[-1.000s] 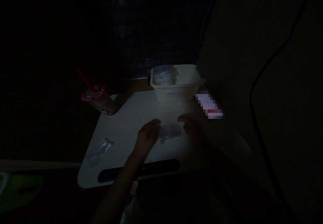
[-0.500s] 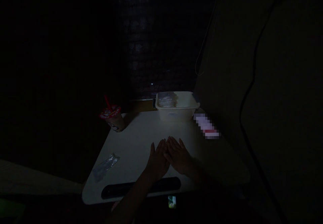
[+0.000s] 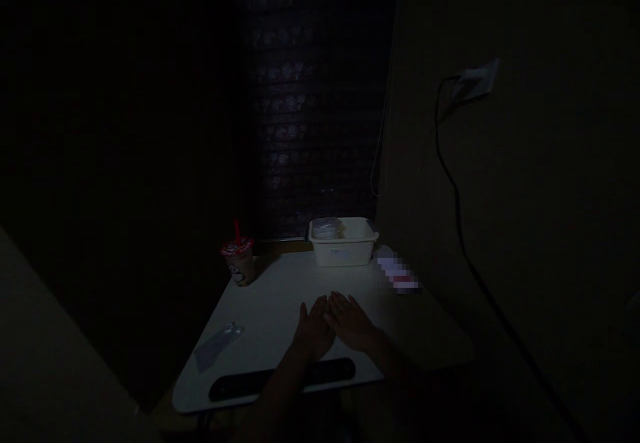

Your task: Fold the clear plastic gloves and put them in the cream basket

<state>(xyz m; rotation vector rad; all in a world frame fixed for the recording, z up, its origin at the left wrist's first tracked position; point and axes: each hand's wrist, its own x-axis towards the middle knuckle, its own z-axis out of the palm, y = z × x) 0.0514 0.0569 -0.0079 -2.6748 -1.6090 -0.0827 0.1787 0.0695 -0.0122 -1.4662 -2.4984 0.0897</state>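
My left hand (image 3: 313,329) lies palm down over the white table (image 3: 280,310), its fingers stretched out and the thumb apart. Beside it, my right hand (image 3: 351,323) is held the same way, with fingers extended; its thumb side touches or overlaps the left hand. Neither hand holds anything. Ahead of them stands a white plastic basin (image 3: 344,254) with a clear plastic-wrapped item (image 3: 327,228) inside. To the left of my hands is a clear plastic packet (image 3: 218,347), lying flat. The scene is very dark.
A drink cup (image 3: 241,270) with a red straw stands at the table's back left. At the right edge lies a blurred pinkish-white item (image 3: 397,274). A black strip (image 3: 330,371) runs along the front edge. A black cable (image 3: 457,210) hangs from a wall outlet (image 3: 477,82).
The camera view has tilted up, so the table sits lower and the wall outlet shows. The bright small screen below the table edge is gone from view. My hands keep their pose.
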